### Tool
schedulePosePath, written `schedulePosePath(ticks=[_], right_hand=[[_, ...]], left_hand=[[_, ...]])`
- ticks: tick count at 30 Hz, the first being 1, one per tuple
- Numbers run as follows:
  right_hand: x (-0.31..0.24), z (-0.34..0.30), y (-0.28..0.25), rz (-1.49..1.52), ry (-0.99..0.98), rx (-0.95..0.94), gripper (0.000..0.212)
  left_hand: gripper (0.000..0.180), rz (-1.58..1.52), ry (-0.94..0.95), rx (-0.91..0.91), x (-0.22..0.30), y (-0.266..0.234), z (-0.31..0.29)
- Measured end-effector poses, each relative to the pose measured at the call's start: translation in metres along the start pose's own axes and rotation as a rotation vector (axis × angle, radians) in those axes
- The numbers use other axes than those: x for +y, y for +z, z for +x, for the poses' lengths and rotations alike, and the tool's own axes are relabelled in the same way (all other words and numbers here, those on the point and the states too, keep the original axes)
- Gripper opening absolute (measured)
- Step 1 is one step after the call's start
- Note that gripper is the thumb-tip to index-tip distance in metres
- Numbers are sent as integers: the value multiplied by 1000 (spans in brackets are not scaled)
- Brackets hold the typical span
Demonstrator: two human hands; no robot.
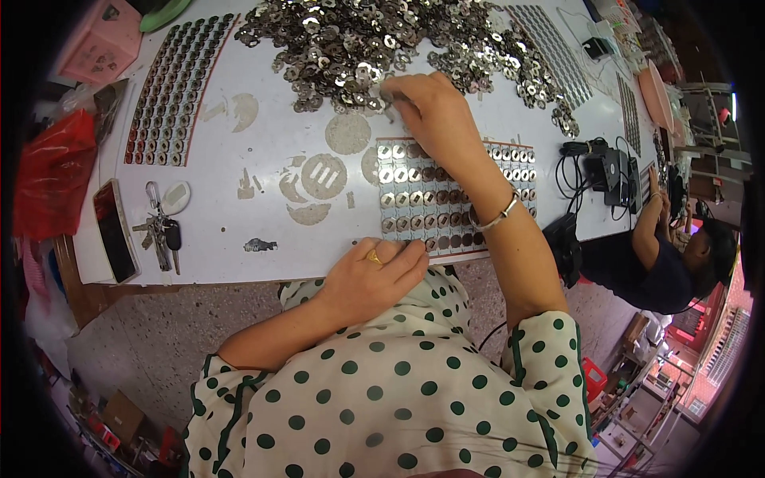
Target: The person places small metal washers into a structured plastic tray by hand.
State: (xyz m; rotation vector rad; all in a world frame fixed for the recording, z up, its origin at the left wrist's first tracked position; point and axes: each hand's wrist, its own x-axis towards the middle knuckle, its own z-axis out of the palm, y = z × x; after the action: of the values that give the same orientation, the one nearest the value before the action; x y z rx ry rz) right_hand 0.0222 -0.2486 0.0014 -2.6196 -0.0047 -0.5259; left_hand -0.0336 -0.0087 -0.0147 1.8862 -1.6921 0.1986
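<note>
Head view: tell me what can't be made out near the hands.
In the head view:
Right hand: what its fingers hold, if anything; blurred and small.
Board: part of its middle; hidden by the right forearm.
Left hand: whatever lies beneath its fingers; they cover it.
Pile: far end; cut by the top edge.

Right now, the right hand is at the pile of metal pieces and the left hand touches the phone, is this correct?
The left hand is not on the phone: the head view shows it at the near left corner of the disc panel. The right hand is indeed at the pile of metal pieces.
</note>
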Motion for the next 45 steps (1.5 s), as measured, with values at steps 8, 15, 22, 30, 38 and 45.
schedulePosePath(ticks=[8,15,22,30,38,45], right_hand=[[-9,-13,-18,590,381,23,17],[-18,-22,-29,899,640,1,22],[-19,-40,-36,1122,555,100,17],[-28,-85,-57,1211,608,67,16],[-50,-130,-81,766,743,-224,11],[-57,-146,-69,522,645,-231,11]], left_hand=[[29,-79,-66,26,-4,3,11],[31,-188,-112,82,-10,1,23],[30,-165,-50,46,-6,4,16],[28,-90,26,-57,-4,0,7],[31,99,66,-82,-3,2,5],[30,123,83,-69,-1,4,6]])
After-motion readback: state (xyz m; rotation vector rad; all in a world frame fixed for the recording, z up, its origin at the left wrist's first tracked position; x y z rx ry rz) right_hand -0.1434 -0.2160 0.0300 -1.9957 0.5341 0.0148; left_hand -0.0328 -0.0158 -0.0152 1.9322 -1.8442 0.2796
